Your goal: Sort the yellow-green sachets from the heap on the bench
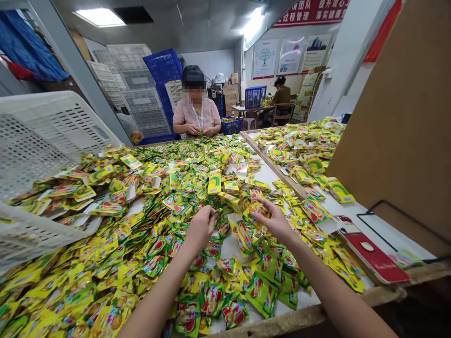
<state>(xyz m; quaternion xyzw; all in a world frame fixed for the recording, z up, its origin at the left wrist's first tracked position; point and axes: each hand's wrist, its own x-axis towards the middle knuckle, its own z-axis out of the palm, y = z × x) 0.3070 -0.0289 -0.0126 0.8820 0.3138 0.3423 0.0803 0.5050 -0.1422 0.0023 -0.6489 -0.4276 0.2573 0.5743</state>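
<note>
Tabletop point(230, 244) shows bare only just beneath the fingers; packets point(116, 244) crowd everything else. Far left of the fingers leans a white basket point(45, 136). The left hand point(200, 230) has fingertips pinched together; the right hand point(275, 221) pinches a yellow packet point(258, 209). Rightward: wooden rail point(278, 171), red booklet point(373, 256), table edge point(303, 315).

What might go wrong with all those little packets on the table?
Packets heaped at the front edge of the table might slide off if nudged. The packet pinched in the right hand could slip back into the heap. The white crate tilted against the pile at left might tip.
</note>
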